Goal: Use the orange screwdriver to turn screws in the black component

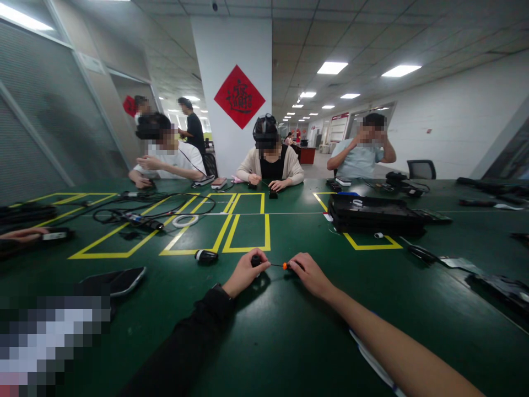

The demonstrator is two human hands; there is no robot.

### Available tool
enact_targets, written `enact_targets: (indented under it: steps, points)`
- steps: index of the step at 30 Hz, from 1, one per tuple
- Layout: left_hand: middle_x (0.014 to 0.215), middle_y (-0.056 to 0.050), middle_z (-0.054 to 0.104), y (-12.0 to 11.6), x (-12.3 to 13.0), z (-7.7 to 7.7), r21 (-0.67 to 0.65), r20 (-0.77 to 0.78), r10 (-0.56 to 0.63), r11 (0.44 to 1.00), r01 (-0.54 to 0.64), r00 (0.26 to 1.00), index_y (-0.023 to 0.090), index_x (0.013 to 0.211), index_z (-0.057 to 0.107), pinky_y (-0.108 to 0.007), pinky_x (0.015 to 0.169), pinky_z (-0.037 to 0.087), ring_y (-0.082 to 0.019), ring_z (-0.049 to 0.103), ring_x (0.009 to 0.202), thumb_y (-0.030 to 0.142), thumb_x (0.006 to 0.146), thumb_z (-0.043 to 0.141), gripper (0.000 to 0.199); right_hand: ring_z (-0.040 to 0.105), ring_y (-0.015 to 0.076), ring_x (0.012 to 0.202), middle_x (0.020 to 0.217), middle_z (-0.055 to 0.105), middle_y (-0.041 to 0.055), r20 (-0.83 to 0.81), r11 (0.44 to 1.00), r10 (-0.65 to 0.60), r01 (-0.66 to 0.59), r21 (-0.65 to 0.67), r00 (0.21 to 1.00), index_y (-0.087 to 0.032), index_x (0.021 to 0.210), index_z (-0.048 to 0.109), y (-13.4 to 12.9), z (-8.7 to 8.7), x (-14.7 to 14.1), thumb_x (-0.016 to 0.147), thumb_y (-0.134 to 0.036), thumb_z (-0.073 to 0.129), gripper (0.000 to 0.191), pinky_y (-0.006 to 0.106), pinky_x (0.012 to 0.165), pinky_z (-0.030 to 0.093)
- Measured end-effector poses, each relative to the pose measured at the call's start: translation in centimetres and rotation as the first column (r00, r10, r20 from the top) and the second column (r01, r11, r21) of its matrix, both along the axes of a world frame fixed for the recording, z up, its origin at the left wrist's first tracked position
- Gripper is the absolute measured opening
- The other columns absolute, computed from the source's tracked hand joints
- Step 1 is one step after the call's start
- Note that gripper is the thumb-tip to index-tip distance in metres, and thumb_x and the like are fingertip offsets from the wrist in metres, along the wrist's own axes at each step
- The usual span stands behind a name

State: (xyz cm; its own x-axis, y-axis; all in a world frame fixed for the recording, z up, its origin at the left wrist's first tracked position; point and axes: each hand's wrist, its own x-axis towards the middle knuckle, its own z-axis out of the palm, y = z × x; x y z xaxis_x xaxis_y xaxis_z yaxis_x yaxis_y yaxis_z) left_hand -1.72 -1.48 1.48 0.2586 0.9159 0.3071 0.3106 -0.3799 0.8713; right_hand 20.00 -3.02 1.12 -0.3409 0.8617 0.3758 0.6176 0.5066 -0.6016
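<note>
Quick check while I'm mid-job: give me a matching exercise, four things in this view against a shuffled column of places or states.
1. Camera wearer's left hand
2. White ring
3. Camera wearer's right hand
4. Red diamond sign

A. Gripping an orange-collared tool
B. On the white pillar
C. Lying on the green table
D. Gripping a small black piece

Pairs: 1-D, 2-C, 3-A, 4-B

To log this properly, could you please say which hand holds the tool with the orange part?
The right hand; its tool is partly orange, whereas the left hand holds a dark rounded piece.
</note>
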Motion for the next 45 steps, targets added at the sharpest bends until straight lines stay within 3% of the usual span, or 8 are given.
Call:
enact_targets:
  steps: [12, 18, 24, 30, 38, 45]
  points:
    - [0.074, -0.001, 0.058, 0.14, -0.12, -0.22, 0.014, 0.007, -0.021, 1.0, 0.021, 1.0, 0.016, 0.077, 0.054, -0.025, 0.066, 0.041, -0.013, 0.053, 0.069, 0.035, 0.071, 0.06, 0.021, 0.049, 0.0176, 0.087, 0.088, 0.057, 0.0038, -0.02, 1.0, 0.023, -0.023, 0.012, 1.0, -0.018, 0.088, 0.058, -0.23, 0.26, 0.12, 0.08, -0.024, 0.053, 0.011, 0.031, 0.078, 0.04]
    - [0.074, 0.0, 0.058, 0.3, -0.14, -0.43, 0.02, -0.009, -0.026, 0.999, 0.026, 1.0, 0.016, 0.077, 0.054, -0.024, 0.067, 0.041, -0.013, 0.053, 0.069, 0.034, 0.072, 0.06, 0.02, 0.049, 0.0175, 0.085, 0.089, 0.056, 0.0038, -0.03, 1.0, 0.016, -0.016, 0.001, 0.999, -0.018, 0.088, 0.056, -0.31, 0.21, -0.09, 0.076, -0.025, 0.058, 0.014, 0.03, 0.076, 0.04]
    - [0.075, 0.0, 0.058, 0.24, -0.09, -0.3, 0.024, -0.005, -0.026, 0.999, 0.026, 1.0, 0.016, 0.077, 0.054, -0.025, 0.068, 0.041, -0.013, 0.054, 0.07, 0.033, 0.072, 0.06, 0.019, 0.049, 0.0169, 0.085, 0.085, 0.058, 0.0041, -0.003, 1.0, -0.008, 0.008, -0.009, 1.0, -0.018, 0.084, 0.061, -0.01, -0.04, 0.08, 0.087, -0.03, 0.044, 0.021, 0.03, 0.077, 0.038]
    - [0.075, 0.0, 0.058, 0.21, -0.12, -0.19, 0.024, -0.014, -0.031, 0.999, 0.032, 0.999, 0.016, 0.077, 0.054, -0.025, 0.069, 0.041, -0.013, 0.054, 0.071, 0.033, 0.071, 0.061, 0.019, 0.049, 0.017, 0.085, 0.084, 0.058, 0.0043, 0.018, 1.0, 0.023, -0.024, 0.02, 1.0, -0.017, 0.08, 0.062, 0.23, -0.14, 0.16, 0.086, -0.028, 0.044, 0.021, 0.031, 0.078, 0.038]
    - [0.075, 0.0, 0.059, 0.38, -0.18, -0.46, 0.02, -0.01, -0.02, 1.0, 0.02, 1.0, 0.015, 0.077, 0.054, -0.025, 0.068, 0.042, -0.013, 0.054, 0.069, 0.034, 0.07, 0.062, 0.022, 0.05, 0.0173, 0.087, 0.088, 0.056, 0.0042, -0.044, 0.999, 0.032, -0.032, 0.001, 0.999, -0.018, 0.087, 0.058, -0.05, 0.01, 0.14, 0.081, -0.024, 0.052, 0.011, 0.03, 0.078, 0.04]
    - [0.074, 0.001, 0.058, 0.4, -0.12, -0.41, 0.039, -0.011, -0.034, 0.999, 0.034, 0.999, 0.016, 0.076, 0.054, -0.025, 0.069, 0.041, -0.013, 0.054, 0.07, 0.031, 0.071, 0.061, 0.018, 0.05, 0.0173, 0.087, 0.092, 0.056, 0.0044, -0.046, 1.0, 0.008, -0.009, -0.024, 0.999, -0.018, 0.094, 0.057, -0.11, 0.03, -0.02, 0.078, -0.027, 0.055, 0.018, 0.031, 0.078, 0.041]
